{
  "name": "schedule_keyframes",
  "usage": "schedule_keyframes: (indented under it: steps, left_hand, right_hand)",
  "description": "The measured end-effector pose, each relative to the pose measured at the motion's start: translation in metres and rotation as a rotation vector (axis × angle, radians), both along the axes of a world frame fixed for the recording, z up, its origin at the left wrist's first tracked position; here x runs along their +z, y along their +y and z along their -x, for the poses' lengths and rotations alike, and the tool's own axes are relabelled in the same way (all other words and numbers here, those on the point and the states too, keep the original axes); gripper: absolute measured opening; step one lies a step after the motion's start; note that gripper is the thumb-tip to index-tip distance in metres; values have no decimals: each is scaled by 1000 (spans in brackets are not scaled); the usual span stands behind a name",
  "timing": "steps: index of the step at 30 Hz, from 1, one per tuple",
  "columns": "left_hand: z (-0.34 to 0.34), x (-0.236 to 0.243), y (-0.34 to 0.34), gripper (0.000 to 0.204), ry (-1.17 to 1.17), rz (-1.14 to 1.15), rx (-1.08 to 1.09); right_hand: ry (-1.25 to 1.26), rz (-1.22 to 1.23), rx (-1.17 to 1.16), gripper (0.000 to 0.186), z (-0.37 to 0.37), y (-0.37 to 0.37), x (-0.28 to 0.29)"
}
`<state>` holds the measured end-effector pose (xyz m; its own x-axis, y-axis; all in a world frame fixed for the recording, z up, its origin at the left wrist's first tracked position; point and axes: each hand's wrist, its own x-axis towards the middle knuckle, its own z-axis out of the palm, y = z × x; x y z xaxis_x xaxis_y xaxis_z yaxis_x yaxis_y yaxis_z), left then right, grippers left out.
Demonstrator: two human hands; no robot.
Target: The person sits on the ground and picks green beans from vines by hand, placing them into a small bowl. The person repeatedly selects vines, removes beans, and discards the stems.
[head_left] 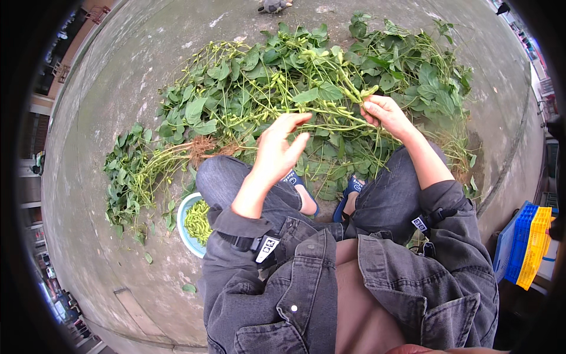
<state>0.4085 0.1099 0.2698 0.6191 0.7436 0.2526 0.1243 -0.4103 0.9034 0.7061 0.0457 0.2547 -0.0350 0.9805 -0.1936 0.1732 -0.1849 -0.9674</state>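
A pile of soybean plants (295, 88) lies on the concrete ground (118, 118) in front of the seated person, its leafy stems spread from left to right across the middle of the view, with green pods hanging along them. The right hand (386, 115) is closed on one stem (336, 109) of the pile, thumb and fingers pinched around it just beside a cluster of pods (359, 93). The left hand (280, 147) hovers above the near edge of the pile with its grip wide, fingers spread and holding nothing; it is close to the same stem but not touching it.

A separate bundle of plants (132, 171) lies to the left, its brown tangled roots (203, 146) pointing toward the person's left knee (221, 177). The knees, in dark grey trousers, rise between the person and the pile, and two feet in blue sandals (351, 192) rest at its near edge.

A pale blue bowl (181, 227) stands on the ground beside the left thigh, partly hidden by the grey denim jacket sleeve (236, 236); it holds a heap of picked green pods (197, 221). A few loose leaves (188, 288) lie near it. At the right edge stands a blue and yellow plastic crate (527, 245).
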Motion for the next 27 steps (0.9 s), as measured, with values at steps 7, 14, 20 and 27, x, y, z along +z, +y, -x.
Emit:
schedule_keyframes:
  steps: [7, 14, 20, 27]
  left_hand:
    - [-110, 1, -4, 62, 135, -421, 18]
    - [-139, -3, -11, 28, -15, -538, 119]
    - [-147, -4, -22, 12, 84, -187, 174]
    - [-118, 24, -42, 16, 196, 312, -61]
  right_hand:
    - [-215, -71, -45, 29, 1, -11, -9]
    - [31, 73, -78, 42, -10, -7, -10]
    - [16, -118, -309, 44, -1, 4, -12]
    - [-624, -249, -314, 35, 0, 3, -13]
